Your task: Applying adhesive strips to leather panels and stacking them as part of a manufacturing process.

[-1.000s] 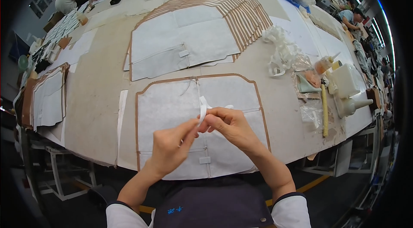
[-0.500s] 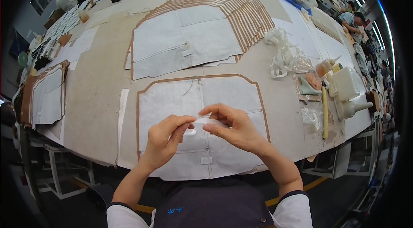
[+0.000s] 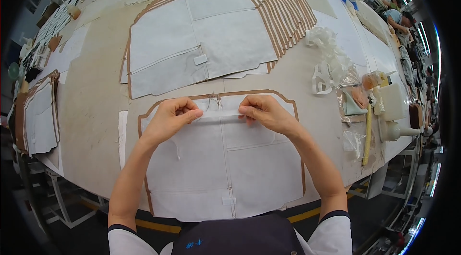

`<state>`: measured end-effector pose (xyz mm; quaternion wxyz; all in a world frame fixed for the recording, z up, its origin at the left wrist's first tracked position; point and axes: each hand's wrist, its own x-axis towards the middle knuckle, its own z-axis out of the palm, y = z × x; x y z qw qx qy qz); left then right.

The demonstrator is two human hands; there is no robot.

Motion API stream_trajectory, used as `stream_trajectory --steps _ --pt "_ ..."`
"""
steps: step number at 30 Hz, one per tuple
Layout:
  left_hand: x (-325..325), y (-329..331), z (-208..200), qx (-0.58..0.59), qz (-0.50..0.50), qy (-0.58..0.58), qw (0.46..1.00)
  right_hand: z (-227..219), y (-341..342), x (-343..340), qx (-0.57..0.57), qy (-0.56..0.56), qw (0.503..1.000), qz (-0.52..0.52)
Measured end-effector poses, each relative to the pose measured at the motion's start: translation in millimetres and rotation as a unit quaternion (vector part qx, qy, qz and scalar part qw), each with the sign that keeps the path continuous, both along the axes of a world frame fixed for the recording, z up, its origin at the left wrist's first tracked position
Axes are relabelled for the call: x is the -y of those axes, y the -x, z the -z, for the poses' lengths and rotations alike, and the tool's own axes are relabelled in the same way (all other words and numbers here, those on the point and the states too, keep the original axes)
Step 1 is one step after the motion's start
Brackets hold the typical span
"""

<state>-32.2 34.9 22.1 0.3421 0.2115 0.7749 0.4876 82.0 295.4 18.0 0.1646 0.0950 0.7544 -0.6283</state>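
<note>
A narrow white strip of tape (image 3: 218,119) is stretched level between my two hands. My left hand (image 3: 169,119) pinches one end between thumb and fingers, and a loose tail dangles below it. At the other end, my right hand (image 3: 267,113) grips the strip the same way. Beneath them lies a white panel with brown edging (image 3: 259,171), flat at the table's near edge. The strip crosses its upper part, just below some loose threads (image 3: 214,100) at the top of the centre seam. A small white tag (image 3: 229,201) sits low on that seam.
Beyond lies a fanned stack of similar brown-edged panels (image 3: 163,38). To the right are tangled white strips (image 3: 326,58), a yellow stick (image 3: 368,139) and a white squeeze bottle (image 3: 394,131). More pieces are piled at left (image 3: 41,115). Other people work farther off.
My hands have spread apart and moved away from my body, drawing the bunched strip straight across the panel's upper part. The view has shifted, so the table appears lower.
</note>
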Motion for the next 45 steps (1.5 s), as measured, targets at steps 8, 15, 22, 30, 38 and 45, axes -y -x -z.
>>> stream_trajectory --steps 8,15,22,30,38,45 --pt "-23.1 15.1 10.8 -0.127 -0.032 0.048 0.990 20.3 30.1 -0.8 -0.079 -0.100 0.991 0.029" --pt "-27.8 16.4 21.0 -0.127 -0.046 0.064 0.989 22.7 39.0 -0.9 -0.081 -0.191 0.978 0.005" --pt "-29.3 17.4 21.4 -0.138 -0.034 0.098 0.985 26.3 39.0 -5.5 -0.091 -0.205 0.974 -0.012" --pt "-31.1 18.3 20.4 -0.129 -0.051 0.107 0.984 19.7 44.9 -1.4 -0.048 -0.222 0.974 -0.008" --pt "-31.7 20.3 21.6 -0.129 -0.044 0.117 0.984 24.8 46.1 -0.5 -0.052 -0.244 0.968 -0.023" --pt "-32.6 20.4 24.5 -0.156 -0.054 0.097 0.982 28.0 46.0 -1.7 -0.079 -0.238 0.968 -0.018"
